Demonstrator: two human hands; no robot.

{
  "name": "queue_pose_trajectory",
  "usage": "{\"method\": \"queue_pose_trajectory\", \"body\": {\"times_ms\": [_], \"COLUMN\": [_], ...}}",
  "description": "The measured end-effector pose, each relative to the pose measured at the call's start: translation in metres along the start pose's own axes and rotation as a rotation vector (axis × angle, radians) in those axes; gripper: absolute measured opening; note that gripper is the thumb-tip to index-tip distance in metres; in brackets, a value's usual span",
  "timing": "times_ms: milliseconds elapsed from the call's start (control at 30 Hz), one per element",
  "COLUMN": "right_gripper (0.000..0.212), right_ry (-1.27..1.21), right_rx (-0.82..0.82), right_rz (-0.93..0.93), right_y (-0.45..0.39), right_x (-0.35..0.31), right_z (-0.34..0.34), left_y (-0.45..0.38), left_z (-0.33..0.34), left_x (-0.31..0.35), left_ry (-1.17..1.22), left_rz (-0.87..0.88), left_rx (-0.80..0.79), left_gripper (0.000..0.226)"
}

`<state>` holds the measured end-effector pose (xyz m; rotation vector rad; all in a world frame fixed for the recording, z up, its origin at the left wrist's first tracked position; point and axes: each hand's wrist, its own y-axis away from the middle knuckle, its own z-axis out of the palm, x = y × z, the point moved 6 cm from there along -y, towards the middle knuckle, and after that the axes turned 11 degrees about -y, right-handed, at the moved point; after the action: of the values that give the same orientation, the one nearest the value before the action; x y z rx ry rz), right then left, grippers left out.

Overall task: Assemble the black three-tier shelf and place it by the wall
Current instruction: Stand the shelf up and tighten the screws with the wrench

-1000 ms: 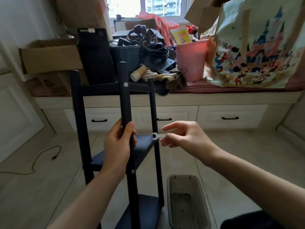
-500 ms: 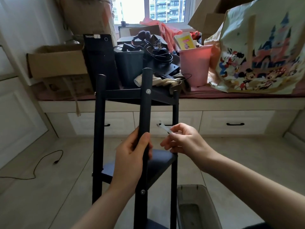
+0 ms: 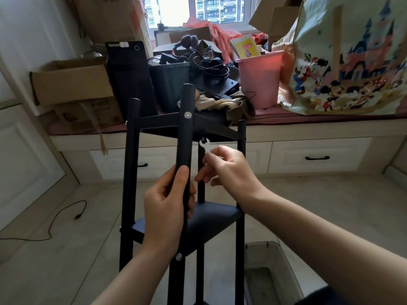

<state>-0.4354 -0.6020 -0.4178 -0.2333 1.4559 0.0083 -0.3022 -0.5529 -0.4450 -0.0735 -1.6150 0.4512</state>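
Room: tiled floor (image 3: 330,205), window seat (image 3: 308,128) w/ drawers along far wall, window above.
Seat clutter: cardboard box (image 3: 72,82) at left, black tower case (image 3: 130,78), headphones (image 3: 187,42) + cables, pink bin (image 3: 259,80), cartoon-print bag (image 3: 352,62) at right.
Floor extras: thin black cable (image 3: 63,214) at left; clear plastic tub (image 3: 271,271) just right of the shelf's legs.
Shelf: black three-tier shelf (image 3: 211,219) stands upright on floor right in front of me, between me & the window seat. I see top tier at about seat height and mid tier below it; lowest tier mostly cut off at frame bottom. Silver bolt heads show on the near post (image 3: 186,137).
Left hand: left hand (image 3: 165,214) wrapped round the near post, thumb up along its front, gripping just above mid tier.
Right hand: right hand (image 3: 229,170) reaches in behind the near post, between top & mid tiers, fingertips pinching a small flat silver wrench (image 3: 205,146).
Wrench: points up, head just under top tier, near a back post; can't tell if it sits on a bolt.
Hands vs shelf: both hands close together, near post between them; shelf within arm's reach, left hand on it, right touching only the wrench as far as I can see.
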Motion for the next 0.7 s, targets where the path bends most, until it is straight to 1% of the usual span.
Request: {"method": "queue_pose_trajectory", "body": {"times_ms": [100,233,433,600,700], "right_gripper": [0.016,0.017,0.02,0.018,0.017], "right_ry": [0.037,0.146,0.148,0.141,0.148], "right_rx": [0.013,0.051,0.094,0.084,0.073], "right_rz": [-0.08,-0.198,-0.217,-0.212,-0.239], "right_y": [-0.001,-0.005,-0.011,-0.016,-0.018], "right_x": [-0.003,-0.01,-0.017,-0.014,-0.013], "right_z": [0.004,0.009,0.013,0.016,0.015], "left_y": [0.0,0.001,-0.002,-0.007,-0.008], "left_z": [-0.006,-0.008,-0.012,-0.018,-0.022], "left_x": [0.0,0.001,0.0,-0.002,-0.002], "left_ry": [-0.014,-0.013,0.034,0.051,0.009], "left_rz": [0.01,0.013,-0.018,-0.035,-0.013], "left_rx": [0.048,0.064,0.025,0.011,0.005], "left_gripper": [0.037,0.034,0.037,0.044,0.04]}}
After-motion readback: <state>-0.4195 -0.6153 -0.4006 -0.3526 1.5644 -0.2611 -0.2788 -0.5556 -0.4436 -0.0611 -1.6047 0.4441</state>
